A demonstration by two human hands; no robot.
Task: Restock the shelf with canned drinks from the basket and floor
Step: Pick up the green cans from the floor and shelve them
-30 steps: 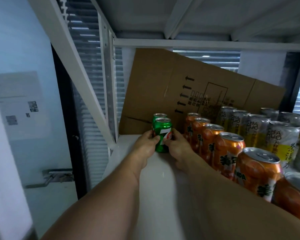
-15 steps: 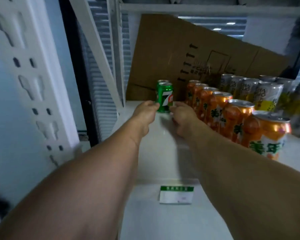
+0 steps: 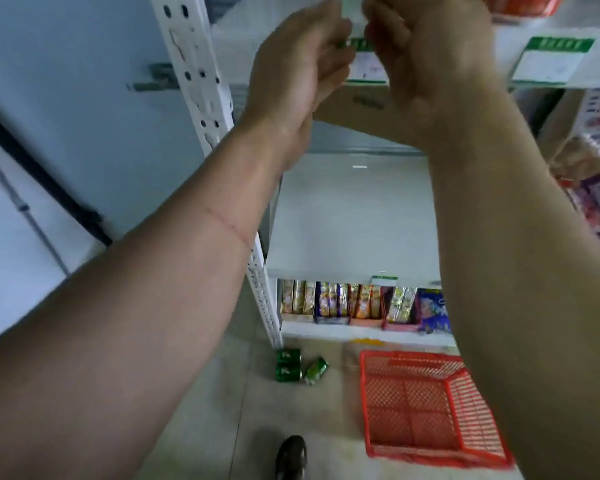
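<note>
My left hand (image 3: 298, 64) and my right hand (image 3: 426, 53) are raised close together in front of the upper shelf's front edge (image 3: 499, 43). Their fingers are loosely curled and hold nothing; the fingertips reach the picture's top edge. Three green cans lie on the floor by the foot of the shelf post: two side by side (image 3: 287, 364) and one tilted beside them (image 3: 316, 370). To their right a red plastic basket (image 3: 430, 407) stands on the floor with nothing visible inside. The bottom of an orange can (image 3: 523, 3) shows on the upper shelf at top right.
A white perforated shelf post (image 3: 201, 81) rises at the left. Below my hands is a white shelf board (image 3: 354, 216), and under it a row of snack packs (image 3: 361, 303). More snack bags (image 3: 596, 202) hang at the right. A dark shoe (image 3: 291, 455) stands on the tiled floor.
Both hands let go of the green can on the upper shelf and drew back to the shelf's front edge. The view has tipped down to the floor, the cans and the basket.
</note>
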